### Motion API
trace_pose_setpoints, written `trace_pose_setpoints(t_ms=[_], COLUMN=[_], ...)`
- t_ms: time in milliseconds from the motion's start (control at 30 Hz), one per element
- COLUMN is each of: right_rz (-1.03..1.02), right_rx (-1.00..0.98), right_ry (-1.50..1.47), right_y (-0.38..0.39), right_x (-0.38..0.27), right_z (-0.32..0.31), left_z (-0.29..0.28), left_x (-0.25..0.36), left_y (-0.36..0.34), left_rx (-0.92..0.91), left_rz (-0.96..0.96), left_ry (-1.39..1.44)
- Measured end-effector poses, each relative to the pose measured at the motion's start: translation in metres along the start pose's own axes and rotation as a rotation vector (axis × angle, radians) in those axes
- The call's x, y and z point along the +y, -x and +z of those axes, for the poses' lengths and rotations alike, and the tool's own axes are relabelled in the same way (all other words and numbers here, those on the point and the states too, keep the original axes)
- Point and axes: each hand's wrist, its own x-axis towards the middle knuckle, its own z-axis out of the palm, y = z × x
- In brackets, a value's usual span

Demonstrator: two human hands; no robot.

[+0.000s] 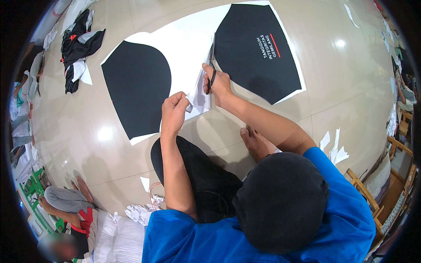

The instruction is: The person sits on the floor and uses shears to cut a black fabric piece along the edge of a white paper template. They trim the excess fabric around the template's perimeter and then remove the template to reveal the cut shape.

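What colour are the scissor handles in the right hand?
The scissor handles are black, best seen in the head view.

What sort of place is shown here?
Probably a garment workshop: a white sheet bearing curved black panels, black-handled scissors in the right hand, and loose white scraps on the beige tiled floor.

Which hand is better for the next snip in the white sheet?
Probably the right hand: it holds the scissors at the white sheet, beside a black piece. The left hand is busy pinching a crumpled white bit.
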Motion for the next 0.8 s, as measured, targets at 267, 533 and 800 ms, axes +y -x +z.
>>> trace_pose_setpoints(t_ms=[267,533,800], right_rz=[-0.010,-0.026,-0.036], right_rx=[0.021,0.017,0.025], right_ry=[-0.035,-0.035,-0.072], right_y=[-0.004,-0.008,-0.008], right_x=[0.002,0.010,0.011], right_z=[0.005,0.011,0.015], left_z=[-0.001,0.001,0.001], left_x=[0.003,0.003,0.001], left_y=[0.001,0.002,0.002], left_rx=[-0.029,0.010,0.020], left_rz=[-0.033,-0.006,-0.005], left_ry=[-0.043,-0.034,-0.031])
